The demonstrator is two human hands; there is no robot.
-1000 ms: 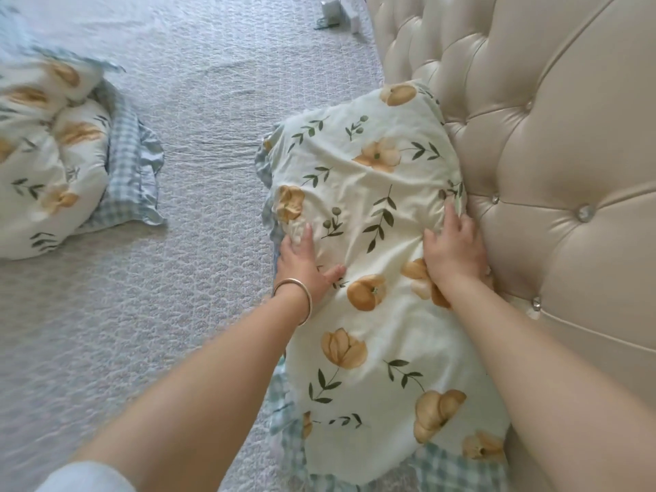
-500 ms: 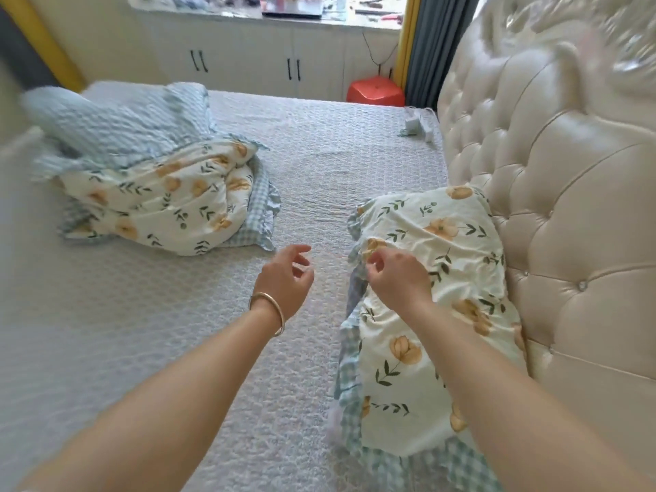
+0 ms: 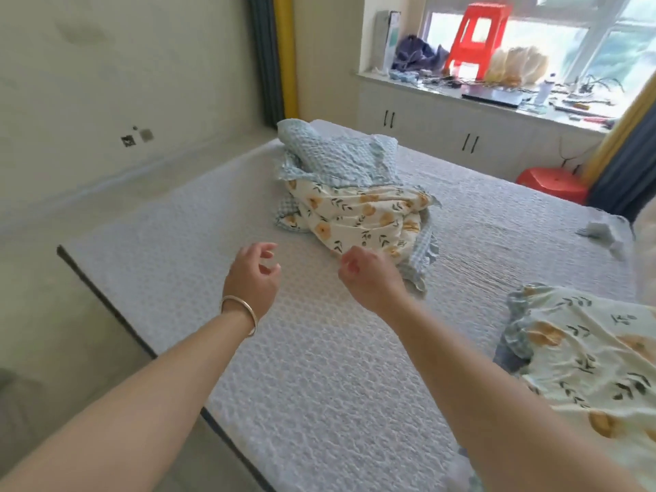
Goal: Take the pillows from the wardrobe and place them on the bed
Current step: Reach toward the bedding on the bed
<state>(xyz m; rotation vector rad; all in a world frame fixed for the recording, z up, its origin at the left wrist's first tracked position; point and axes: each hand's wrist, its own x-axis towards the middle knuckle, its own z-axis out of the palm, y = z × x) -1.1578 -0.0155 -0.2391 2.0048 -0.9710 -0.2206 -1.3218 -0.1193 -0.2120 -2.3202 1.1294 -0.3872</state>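
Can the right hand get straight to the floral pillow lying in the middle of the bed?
Probably yes. The right hand is empty, hovering just short of the floral pillow, with only bare bedspread between them. The left hand hangs off to the side.

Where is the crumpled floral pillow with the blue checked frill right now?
In the head view, the crumpled floral pillow lies mid-bed, under a blue seersucker pillow, just beyond the right hand.

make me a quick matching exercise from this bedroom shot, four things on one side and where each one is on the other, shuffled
Things:
1. red plastic stool
2. thin metal bangle
3. crumpled floral pillow
4. flat floral pillow

Places:
A. middle of the grey quilted bed
B. on the window ledge
C. near right edge of the bed
D. wrist of the left hand

Pairs: 1-B, 2-D, 3-A, 4-C
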